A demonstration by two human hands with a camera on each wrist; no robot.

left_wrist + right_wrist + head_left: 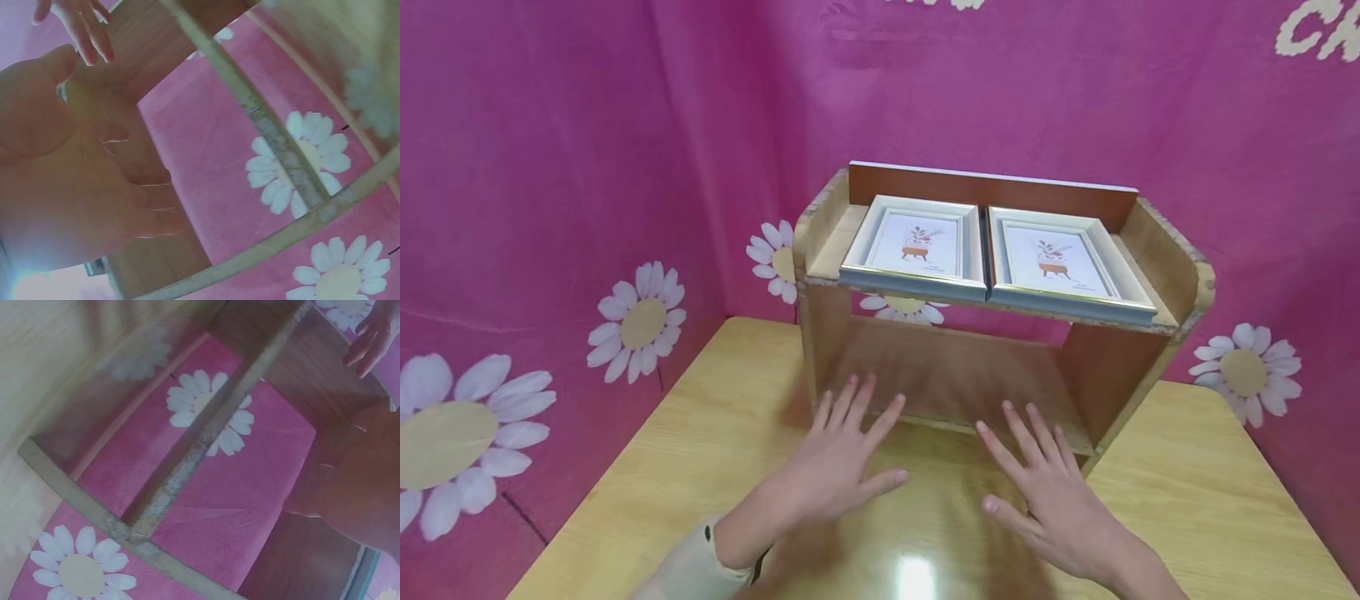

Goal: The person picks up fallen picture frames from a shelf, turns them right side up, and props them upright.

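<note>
A small wooden shelf unit stands on the table in the head view. On its upper board lie two picture frames side by side, the left frame and the right frame, each with a print of a plant in an orange pot. My left hand is held in front of the shelf, fingers spread and nothing gripped. Beside it my right hand is likewise spread, with nothing in it. Both palms face the shelf or table; whether fingertips touch anything cannot be told. The wrist views show the left palm and right hand near the shelf's boards.
The light wooden table extends on both sides of the shelf. Pink cloth with white daisies hangs behind and at the sides. The shelf has raised side panels and a lower board.
</note>
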